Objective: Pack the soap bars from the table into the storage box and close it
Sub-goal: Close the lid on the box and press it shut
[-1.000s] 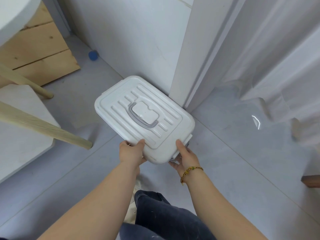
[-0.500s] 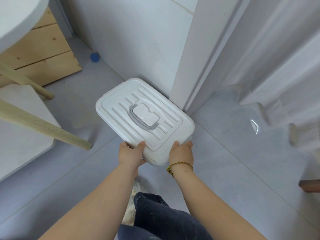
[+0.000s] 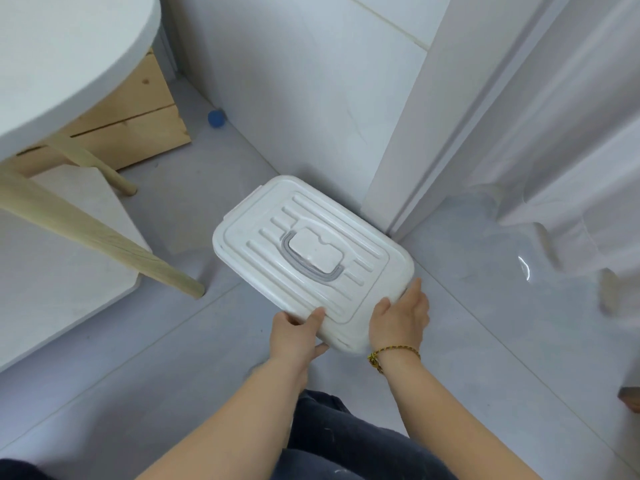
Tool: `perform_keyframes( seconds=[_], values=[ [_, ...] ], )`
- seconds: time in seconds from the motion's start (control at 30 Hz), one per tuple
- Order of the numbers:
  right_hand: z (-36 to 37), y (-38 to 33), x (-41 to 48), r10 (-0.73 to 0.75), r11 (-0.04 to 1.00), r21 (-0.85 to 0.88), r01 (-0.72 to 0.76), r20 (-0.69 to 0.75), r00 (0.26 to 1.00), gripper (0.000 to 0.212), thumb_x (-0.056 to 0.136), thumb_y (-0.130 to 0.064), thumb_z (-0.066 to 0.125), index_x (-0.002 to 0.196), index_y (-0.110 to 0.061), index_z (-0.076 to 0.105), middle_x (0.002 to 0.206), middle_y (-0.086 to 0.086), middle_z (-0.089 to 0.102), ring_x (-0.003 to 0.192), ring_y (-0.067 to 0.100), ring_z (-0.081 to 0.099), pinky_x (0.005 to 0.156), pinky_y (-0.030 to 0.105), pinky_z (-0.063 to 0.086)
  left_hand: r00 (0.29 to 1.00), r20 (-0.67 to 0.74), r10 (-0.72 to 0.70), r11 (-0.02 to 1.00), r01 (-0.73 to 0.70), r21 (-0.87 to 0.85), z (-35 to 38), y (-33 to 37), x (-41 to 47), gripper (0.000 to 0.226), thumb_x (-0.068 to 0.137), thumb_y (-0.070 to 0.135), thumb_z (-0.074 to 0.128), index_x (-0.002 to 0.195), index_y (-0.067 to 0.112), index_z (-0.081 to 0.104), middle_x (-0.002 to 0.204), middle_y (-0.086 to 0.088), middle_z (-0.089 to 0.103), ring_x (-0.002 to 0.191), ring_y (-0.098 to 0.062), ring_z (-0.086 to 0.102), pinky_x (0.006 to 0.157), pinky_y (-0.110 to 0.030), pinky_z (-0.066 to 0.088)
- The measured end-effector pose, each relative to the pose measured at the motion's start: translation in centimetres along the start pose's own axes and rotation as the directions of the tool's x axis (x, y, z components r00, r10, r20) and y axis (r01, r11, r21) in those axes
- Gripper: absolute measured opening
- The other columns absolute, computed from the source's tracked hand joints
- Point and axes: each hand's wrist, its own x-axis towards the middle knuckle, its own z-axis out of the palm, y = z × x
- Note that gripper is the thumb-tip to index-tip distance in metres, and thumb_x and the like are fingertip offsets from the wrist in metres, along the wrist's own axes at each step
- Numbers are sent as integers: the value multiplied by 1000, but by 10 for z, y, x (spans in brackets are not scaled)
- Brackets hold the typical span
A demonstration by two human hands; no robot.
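Observation:
A white storage box (image 3: 367,251) with a ribbed lid and a grey handle (image 3: 304,265) sits on the grey floor, its far corner against the wall. The lid is on. My left hand (image 3: 294,336) grips the near edge, thumb on top of the lid and fingers below. My right hand (image 3: 400,315) lies over the near right corner, fingers stretched along the right side. A yellow cord bracelet is on my right wrist. No soap bars are in view.
A round white table (image 3: 69,57) with pale wooden legs (image 3: 104,244) stands at the left, a white stool beside it. A wooden crate (image 3: 138,126) and a small blue ball (image 3: 216,118) lie near the wall. White curtains (image 3: 571,133) hang at the right.
My right hand has moved from under the near right corner up onto it, fingers now along the right side. The box sits slightly closer to the wall. The left hand keeps its grip.

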Motion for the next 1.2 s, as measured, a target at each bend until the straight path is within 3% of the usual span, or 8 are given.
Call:
perform_keyframes(
  seconds=[0.1, 0.27, 0.4, 0.63, 0.77, 0.83, 1.07, 1.2],
  values=[
    [5, -13, -3, -298, 883, -366, 295, 50, 953, 65, 96, -31, 34, 148, -21, -3, 157, 9, -14, 146, 26, -8, 118, 38, -7, 998, -67, 17, 994, -9, 113, -16, 6, 0, 57, 90, 38, 51, 136, 10, 33, 119, -5, 49, 111, -25, 47, 100, -41, 42],
    [45, -67, 12, -608, 495, -487, 720, 398, 687, 70, 84, -54, 6, 148, -26, 2, 155, 0, -21, 145, 23, -17, 104, 31, -34, 962, -223, 157, 965, -102, 240, -71, 51, 35, 67, 92, 50, 37, 142, 8, 28, 148, -16, 32, 134, -34, 33, 111, -43, 28],
    [67, -91, 36, -522, 406, -535, 741, 529, 669, 60, 96, -46, 19, 148, -24, -2, 158, 4, -15, 146, 20, -16, 116, 41, -16, 950, -176, 257, 921, -186, 341, -92, 91, 71, 58, 94, 46, 35, 138, 9, 37, 143, -11, 41, 131, -32, 37, 112, -43, 28],
    [81, -87, 45, -576, 326, -588, 740, 498, 649, 101, 59, -65, -36, 147, -25, -9, 154, -1, -23, 146, 21, -13, 104, 36, -29, 987, 151, 46, 995, -58, 79, -78, 134, 116, 31, 93, 43, 42, 96, 20, 62, 90, 2, 66, 84, -13, 59, 76, -27, 45],
    [89, -89, 46, -576, 321, -655, 684, 438, 690, 80, 89, -51, -12, 131, -17, 48, 138, 12, 52, 122, 28, 55, 107, 38, -2, 981, 192, 23, 998, -35, 59, -81, 147, 131, 18, 90, 23, 54, 97, 10, 63, 71, -2, 70, 58, -10, 67, 58, -21, 54],
    [92, -89, 47, -548, 325, -643, 694, 470, 692, 71, 93, -47, -2, 122, -18, 56, 124, 11, 64, 112, 27, 64, 106, 39, 5, 985, 157, 73, 996, -81, 44, -81, 155, 135, 12, 89, 9, 55, 98, 2, 60, 71, -7, 69, 49, -8, 66, 50, -16, 53],
    [90, -88, 45, -547, 352, -648, 676, 443, 710, 74, 92, -49, -1, 125, -17, 57, 132, 13, 59, 119, 31, 58, 107, 38, -1, 966, 170, 193, 882, -247, 401, -70, 171, 123, 31, 84, 3, 62, 114, -1, 61, 76, -7, 66, 58, -13, 58, 45, -10, 49],
    [85, -88, 47, -615, 326, -606, 726, 447, 650, 85, 79, -61, -12, 146, -20, 22, 153, 7, 3, 144, 32, 16, 101, 32, -27, 928, 87, 362, 821, -361, 442, -65, 161, 120, 28, 85, 4, 61, 113, 3, 63, 92, -7, 59, 71, -16, 55, 49, -9, 45]
  ],
)
